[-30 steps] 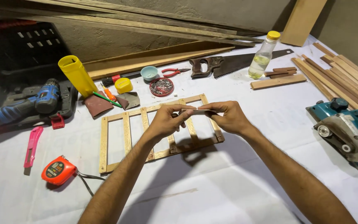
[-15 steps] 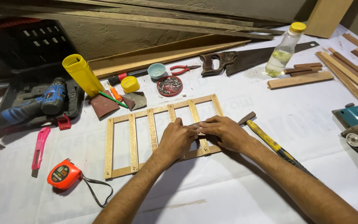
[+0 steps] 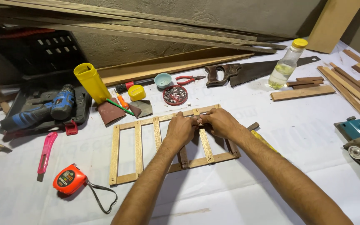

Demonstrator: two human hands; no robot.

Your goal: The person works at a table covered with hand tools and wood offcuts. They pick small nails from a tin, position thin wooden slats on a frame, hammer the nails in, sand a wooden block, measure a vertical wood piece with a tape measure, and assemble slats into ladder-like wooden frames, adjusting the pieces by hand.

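Here, both sets of fingers (image 3: 194,119) meet at the centre of the frame, pinched together on the top rail of a flat wooden frame (image 3: 138,146). The left hand (image 3: 180,129) and right hand (image 3: 219,123) touch fingertip to fingertip, pressing down where an upright slat meets the rail; whether something small sits between them cannot be told.

A second ago the hands were raised over the frame holding a thin piece between them — now they have come down flat onto the wood, which suggests the piece is being seated or a joint pressed.

The frame is a ladder-like rectangle of pale, smooth strips with several cross slats, lying on a white cloth-covered surface (image 3: 230,196). Just beside the right forearm lies a hammer (image 3: 257,131) with a yellow handle. Toward the lower left sits a rounded orange tape measure (image 3: 69,179); a pink utility knife (image 3: 45,152) lies further left. Above the frame is a small round tin of nails (image 3: 175,95); a rusty handsaw (image 3: 246,73) and a clear bottle (image 3: 286,66) with a yellow cap lie at upper right — a blue cordless drill (image 3: 42,110) at left.
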